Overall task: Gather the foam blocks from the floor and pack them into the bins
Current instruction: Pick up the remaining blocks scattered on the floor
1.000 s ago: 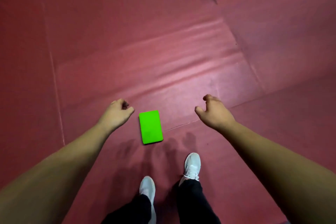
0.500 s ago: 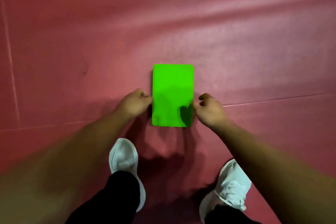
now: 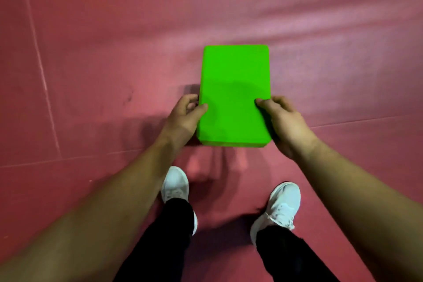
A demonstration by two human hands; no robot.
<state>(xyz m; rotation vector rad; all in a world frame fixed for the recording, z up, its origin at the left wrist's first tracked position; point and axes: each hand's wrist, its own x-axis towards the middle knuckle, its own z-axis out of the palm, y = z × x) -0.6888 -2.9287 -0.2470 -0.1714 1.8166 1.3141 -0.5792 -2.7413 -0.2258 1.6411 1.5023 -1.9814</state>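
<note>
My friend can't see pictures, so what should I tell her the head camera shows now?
A person's left hand and right hand grip a bright green foam block by its long sides, thumbs on top. Behind it is a red mat floor, with the person's white shoes and black trousers nearer the camera.

Setting: indoor exercise or mat room, likely a gym, since all visible floor is dark red matting (image 3: 96, 30) with wrinkles and pale seam lines (image 3: 39, 59) between sheets; green foam block (image 3: 233, 89) resembling a yoga block; person in white trainers (image 3: 175, 186) and black trousers (image 3: 174, 224)
</note>
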